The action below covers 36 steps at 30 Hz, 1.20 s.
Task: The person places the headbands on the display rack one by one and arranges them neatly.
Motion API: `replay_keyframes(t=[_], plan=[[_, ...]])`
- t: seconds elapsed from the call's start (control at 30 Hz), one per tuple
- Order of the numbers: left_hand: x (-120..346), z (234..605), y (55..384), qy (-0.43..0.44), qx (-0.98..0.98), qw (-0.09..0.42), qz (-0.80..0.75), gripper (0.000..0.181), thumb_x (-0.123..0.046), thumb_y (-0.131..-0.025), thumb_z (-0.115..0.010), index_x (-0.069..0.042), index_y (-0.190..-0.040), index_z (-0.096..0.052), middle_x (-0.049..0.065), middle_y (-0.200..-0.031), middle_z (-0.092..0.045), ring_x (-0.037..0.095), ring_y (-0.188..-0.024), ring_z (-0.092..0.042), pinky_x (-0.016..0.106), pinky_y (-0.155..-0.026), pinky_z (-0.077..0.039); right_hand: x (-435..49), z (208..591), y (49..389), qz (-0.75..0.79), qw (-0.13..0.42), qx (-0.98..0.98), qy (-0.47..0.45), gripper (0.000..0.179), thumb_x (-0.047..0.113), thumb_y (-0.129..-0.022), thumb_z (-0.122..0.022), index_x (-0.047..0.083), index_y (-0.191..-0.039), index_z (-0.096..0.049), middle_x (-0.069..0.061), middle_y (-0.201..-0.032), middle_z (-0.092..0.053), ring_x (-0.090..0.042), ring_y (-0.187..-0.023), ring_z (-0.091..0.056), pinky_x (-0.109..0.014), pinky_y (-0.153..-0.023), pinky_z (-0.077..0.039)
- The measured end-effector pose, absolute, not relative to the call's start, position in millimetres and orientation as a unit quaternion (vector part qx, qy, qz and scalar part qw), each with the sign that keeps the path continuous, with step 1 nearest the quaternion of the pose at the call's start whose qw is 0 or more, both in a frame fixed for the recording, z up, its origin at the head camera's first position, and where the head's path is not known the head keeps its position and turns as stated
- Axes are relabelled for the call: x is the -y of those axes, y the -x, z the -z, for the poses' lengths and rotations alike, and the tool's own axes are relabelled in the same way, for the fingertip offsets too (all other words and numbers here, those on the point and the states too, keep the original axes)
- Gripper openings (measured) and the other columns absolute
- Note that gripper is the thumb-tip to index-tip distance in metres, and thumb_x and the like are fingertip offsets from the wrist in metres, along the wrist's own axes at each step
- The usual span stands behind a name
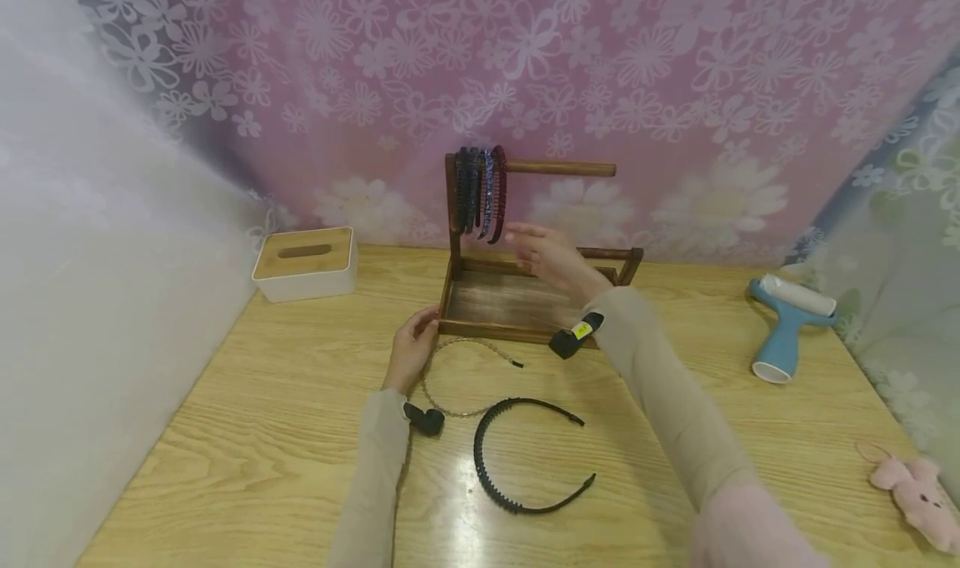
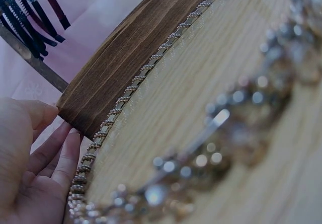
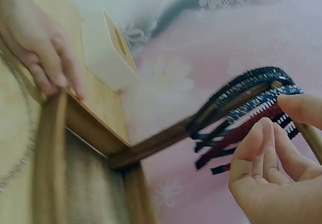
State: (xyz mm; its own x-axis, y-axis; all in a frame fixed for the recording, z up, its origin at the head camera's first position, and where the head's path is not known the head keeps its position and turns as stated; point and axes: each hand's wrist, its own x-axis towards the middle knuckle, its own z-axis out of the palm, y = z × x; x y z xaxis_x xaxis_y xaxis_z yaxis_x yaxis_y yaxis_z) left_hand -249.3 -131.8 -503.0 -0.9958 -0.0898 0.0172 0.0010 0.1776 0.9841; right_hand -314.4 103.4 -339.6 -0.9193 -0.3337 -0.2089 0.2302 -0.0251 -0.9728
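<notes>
The wooden stand [image 1: 487,329] sits on the counter [image 1: 262,435]. The left hand [image 1: 412,343] grips the stand's front left corner between thumb and fingers. The right hand [image 1: 555,260] hovers above the stand's tray, just beside a row of headbands [image 1: 488,193] hung near the left end of the stand's rod [image 1: 562,168]; its fingers are loosely bent, the thumb apart, holding nothing. In front of the stand lie 2 more: a beaded headband [image 2: 132,88], close to the left hand, and farther forward a black headband [image 1: 480,460]. Left of the stand is a white box [image 1: 303,286] with a wooden top; well to its right, a blue-handled roller [image 1: 783,335], and right and forward, a pink plush toy [image 1: 915,497]. Behind the stand hangs a flowered pink backdrop [image 1: 600,77].
</notes>
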Motion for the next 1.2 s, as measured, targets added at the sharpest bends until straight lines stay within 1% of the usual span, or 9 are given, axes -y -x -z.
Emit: replay_keyframes(t=[0.17, 0.23, 0.3, 0.47, 0.6, 0.77, 0.87, 0.97, 1.2], plan=[[132, 504, 249, -0.032, 0.769, 0.041, 0.637, 0.033, -0.016, -0.102, -0.051, -0.011, -0.134, -0.058, 0.012, -0.132, -0.060, 0.024, -0.115, -0.056, 0.031, -0.093, -0.045, -110, 364, 289, 0.709, 0.227, -0.666, 0.044, 0.051, 0.017, -0.101, -0.053, 0.008, -0.149, -0.038, 0.004, -0.116, -0.054, -0.004, -0.077, -0.054, -0.019, -0.071, -0.048], [132, 504, 249, -0.031, 0.768, 0.045, 0.638, 0.033, -0.016, -0.102, -0.051, -0.011, -0.133, -0.059, 0.011, -0.132, -0.060, 0.023, -0.113, -0.056, 0.028, -0.091, -0.045, -112, 374, 277, 0.710, 0.237, -0.661, 0.053, 0.051, 0.015, -0.101, -0.052, 0.006, -0.149, -0.037, 0.006, -0.110, -0.055, -0.004, -0.077, -0.054, -0.019, -0.073, -0.049], [132, 504, 250, -0.028, 0.768, 0.046, 0.639, 0.033, -0.016, -0.102, -0.051, -0.010, -0.133, -0.059, 0.012, -0.132, -0.060, 0.023, -0.112, -0.056, 0.026, -0.088, -0.045, -115, 384, 265, 0.706, 0.242, -0.663, 0.063, 0.051, 0.014, -0.101, -0.052, 0.004, -0.149, -0.038, 0.005, -0.108, -0.056, -0.004, -0.079, -0.055, -0.020, -0.074, -0.049], [131, 504, 252, -0.024, 0.769, 0.041, 0.638, 0.034, -0.016, -0.102, -0.051, -0.009, -0.134, -0.058, 0.013, -0.132, -0.059, 0.024, -0.113, -0.056, 0.026, -0.089, -0.045, -122, 409, 237, 0.670, 0.248, -0.695, 0.082, 0.052, 0.019, -0.099, -0.057, 0.003, -0.146, -0.042, 0.006, -0.116, -0.055, -0.008, -0.092, -0.055, -0.026, -0.085, -0.050], [131, 504, 252, -0.024, 0.766, 0.041, 0.641, 0.034, -0.017, -0.102, -0.052, -0.009, -0.134, -0.058, 0.013, -0.133, -0.059, 0.025, -0.116, -0.056, 0.030, -0.092, -0.045, -124, 424, 214, 0.659, 0.264, -0.698, 0.093, 0.052, 0.015, -0.097, -0.057, -0.002, -0.144, -0.042, 0.007, -0.105, -0.058, -0.007, -0.087, -0.052, -0.026, -0.081, -0.049], [132, 503, 251, -0.025, 0.766, 0.040, 0.641, 0.034, -0.016, -0.102, -0.051, -0.009, -0.135, -0.058, 0.013, -0.134, -0.059, 0.025, -0.115, -0.056, 0.027, -0.088, -0.045, -127, 437, 187, 0.610, 0.299, -0.719, 0.146, 0.053, 0.008, -0.095, -0.057, -0.006, -0.143, -0.040, -0.005, -0.106, -0.063, -0.008, -0.082, -0.052, -0.024, -0.071, -0.045], [131, 502, 250, -0.028, 0.767, 0.040, 0.640, 0.034, -0.016, -0.102, -0.051, -0.009, -0.135, -0.057, 0.013, -0.133, -0.059, 0.025, -0.114, -0.056, 0.024, -0.086, -0.045, -127, 442, 172, 0.573, 0.310, -0.732, 0.199, 0.049, 0.009, -0.095, -0.057, -0.010, -0.139, -0.043, -0.021, -0.107, -0.064, -0.011, -0.084, -0.057, -0.024, -0.071, -0.047], [131, 501, 249, -0.030, 0.766, 0.039, 0.641, 0.034, -0.015, -0.102, -0.051, -0.010, -0.135, -0.058, 0.013, -0.133, -0.059, 0.023, -0.112, -0.056, 0.023, -0.084, -0.045, -124, 444, 156, 0.543, 0.318, -0.741, 0.237, 0.046, 0.008, -0.094, -0.060, -0.013, -0.132, -0.046, -0.025, -0.104, -0.066, -0.014, -0.086, -0.062, -0.024, -0.072, -0.051], [131, 498, 247, -0.032, 0.758, 0.031, 0.651, 0.034, -0.016, -0.102, -0.050, -0.009, -0.135, -0.058, 0.014, -0.132, -0.060, 0.019, -0.105, -0.055, 0.021, -0.080, -0.044, -113, 445, 122, 0.457, 0.327, -0.787, 0.255, 0.049, 0.015, -0.088, -0.070, -0.006, -0.127, -0.049, -0.005, -0.088, -0.066, -0.008, -0.076, -0.061, -0.021, -0.069, -0.051]])
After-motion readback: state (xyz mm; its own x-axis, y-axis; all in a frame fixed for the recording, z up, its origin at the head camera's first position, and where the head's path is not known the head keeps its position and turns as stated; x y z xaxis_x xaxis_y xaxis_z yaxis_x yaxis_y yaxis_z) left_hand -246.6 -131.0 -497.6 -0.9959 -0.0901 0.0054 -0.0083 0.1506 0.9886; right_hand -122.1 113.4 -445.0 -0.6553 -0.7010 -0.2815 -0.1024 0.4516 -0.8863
